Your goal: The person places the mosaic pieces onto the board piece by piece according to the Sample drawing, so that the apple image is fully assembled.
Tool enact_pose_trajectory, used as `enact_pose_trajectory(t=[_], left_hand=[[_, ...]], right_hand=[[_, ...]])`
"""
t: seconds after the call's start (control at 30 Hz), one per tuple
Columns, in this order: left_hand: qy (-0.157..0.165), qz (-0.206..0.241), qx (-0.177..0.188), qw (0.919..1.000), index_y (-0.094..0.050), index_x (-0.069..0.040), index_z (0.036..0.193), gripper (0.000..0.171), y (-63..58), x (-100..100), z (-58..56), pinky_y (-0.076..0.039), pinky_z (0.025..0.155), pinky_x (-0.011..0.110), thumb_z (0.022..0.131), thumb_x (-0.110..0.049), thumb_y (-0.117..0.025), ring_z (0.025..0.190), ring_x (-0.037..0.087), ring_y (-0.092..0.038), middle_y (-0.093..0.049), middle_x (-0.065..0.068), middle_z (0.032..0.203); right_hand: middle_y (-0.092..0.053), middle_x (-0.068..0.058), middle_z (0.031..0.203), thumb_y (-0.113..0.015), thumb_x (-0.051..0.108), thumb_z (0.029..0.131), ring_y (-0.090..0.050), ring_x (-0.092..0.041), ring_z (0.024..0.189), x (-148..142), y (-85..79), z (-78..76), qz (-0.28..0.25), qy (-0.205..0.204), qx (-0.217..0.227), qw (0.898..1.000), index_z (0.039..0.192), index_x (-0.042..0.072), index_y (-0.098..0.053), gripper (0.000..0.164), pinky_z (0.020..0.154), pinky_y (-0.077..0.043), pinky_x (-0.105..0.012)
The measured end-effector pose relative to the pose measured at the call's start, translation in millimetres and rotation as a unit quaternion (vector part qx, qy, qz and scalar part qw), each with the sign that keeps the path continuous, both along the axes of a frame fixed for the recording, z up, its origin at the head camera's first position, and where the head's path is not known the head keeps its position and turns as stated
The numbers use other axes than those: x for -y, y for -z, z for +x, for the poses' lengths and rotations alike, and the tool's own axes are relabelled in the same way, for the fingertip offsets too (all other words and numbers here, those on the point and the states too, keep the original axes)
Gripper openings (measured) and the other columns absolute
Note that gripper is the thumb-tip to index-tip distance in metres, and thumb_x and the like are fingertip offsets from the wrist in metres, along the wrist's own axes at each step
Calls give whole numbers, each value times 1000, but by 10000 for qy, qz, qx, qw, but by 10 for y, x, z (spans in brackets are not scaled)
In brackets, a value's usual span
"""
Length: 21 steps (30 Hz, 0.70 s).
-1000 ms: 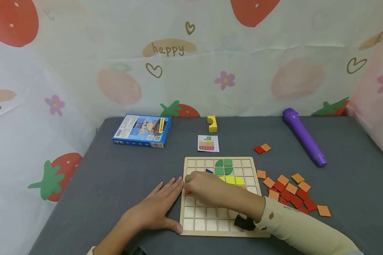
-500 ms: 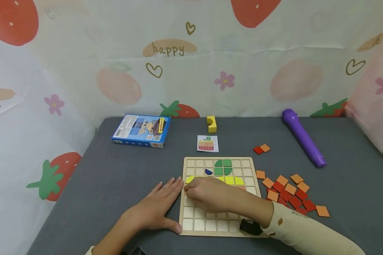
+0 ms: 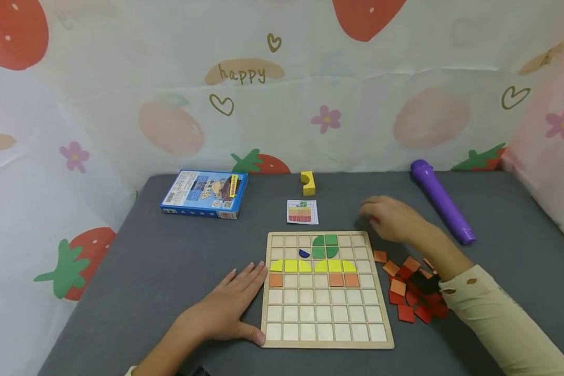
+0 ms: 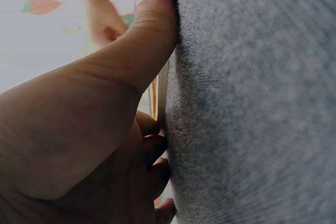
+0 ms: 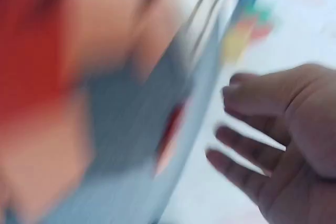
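Note:
A wooden grid board (image 3: 322, 331) lies on the grey table. Green pieces (image 3: 325, 246), a dark blue piece (image 3: 304, 253), a yellow row (image 3: 291, 266) and orange squares (image 3: 275, 280) sit in its cells. My left hand (image 3: 230, 308) rests with straight fingers along the board's left edge, thumb at the near corner; the left wrist view shows this thumb (image 4: 142, 45) close up. Beyond the board's far right corner hovers my right hand (image 3: 395, 219), and in the right wrist view its loosely bent fingers (image 5: 247, 174) hold nothing. Blurred red and orange tiles lie below it.
Loose red and orange square tiles (image 3: 406, 313) lie right of the board, partly under my right forearm. Behind the board are a printed pattern card (image 3: 303, 212), a yellow block (image 3: 307, 183) and a blue box (image 3: 204, 194). A purple microphone-shaped stick (image 3: 444, 203) lies at the back right.
My right hand has left the board's left side and swung right and back past its far corner. An orange square shows in the leftmost cell below the yellow row. My left hand stays put.

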<state>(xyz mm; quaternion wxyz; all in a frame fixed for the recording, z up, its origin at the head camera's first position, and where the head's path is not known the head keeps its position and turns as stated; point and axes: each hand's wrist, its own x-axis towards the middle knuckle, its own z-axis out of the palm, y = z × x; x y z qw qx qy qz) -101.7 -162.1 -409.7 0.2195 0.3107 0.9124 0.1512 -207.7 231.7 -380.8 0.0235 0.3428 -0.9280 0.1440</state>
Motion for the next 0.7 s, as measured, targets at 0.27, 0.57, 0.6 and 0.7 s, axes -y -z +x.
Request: enact_pose_trajectory(t=[0.27,0.57,0.6,0.7], left_hand=[[10,42,-7,10000,-9,-11,162,127,-3,30,-6,-6,119,54,71,-78,-68,153,23,-3,-7,3,168],[5,25,5,10000,-10,-11,162,126,-8,22,2,-6,119,55,72,-78,-67,153,24,-3,-8,4,168],[13,44,15,10000,-10,-11,162,126,-10,20,3,-6,119,55,72,-77,-67,153,24,-3,-8,4,168],[29,71,32,10000,-10,-11,162,125,-16,20,8,-6,119,56,73,-76,-68,153,25,-3,-8,5,168]], right_hand=[[-68,-14,101,-74,-6,85,-65,-35,94,-563,123,-118,423,709,223,9963,109,-1,-73,24,77,-54,-49],[-66,0,85,-75,4,89,-59,-15,74,-442,47,-84,-319,717,900,9928,90,7,-70,5,66,-50,-38],[-68,0,86,-73,6,92,-59,-14,74,-387,39,-64,-503,687,1007,9913,93,7,-72,2,65,-50,-37],[-70,0,87,-69,11,96,-57,-12,70,-115,3,21,-974,522,1365,9845,99,7,-75,8,62,-48,-33]])
